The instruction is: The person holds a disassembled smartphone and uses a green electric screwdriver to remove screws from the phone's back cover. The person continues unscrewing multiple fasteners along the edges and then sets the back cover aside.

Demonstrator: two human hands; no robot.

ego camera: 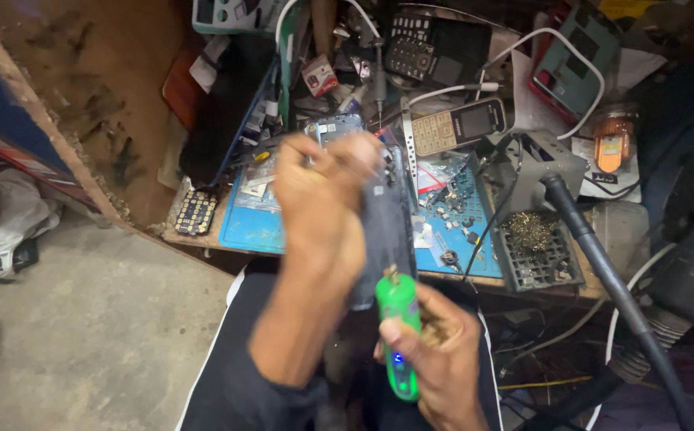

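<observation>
Fingers of my left hand (319,199) clamp the dark phone (385,231), right hand (435,351) gripping the green electric screwdriver (397,335) at six o'clock; I reckon a slipping tip could scratch it.

We see a dim workshop scene lit unevenly, with the strongest light falling on the concrete floor (84,319) well to the left of our fingers. Our left hand (319,199) is smeared by motion blur, its fingers (339,156) melting into the dark phone (387,223) they grip. Our right hand (435,359) is sharper; the green tool (399,339) between its fingers looks saturated, with a small blue light glowing on it. Beyond the fingertips, the blue mat (255,219) and the keypad phone (459,126) stay reasonably crisp. To the right of the fingers, deep shadow swallows detail. Straight lines bow at the frame's edges, as from a wide lens.
</observation>
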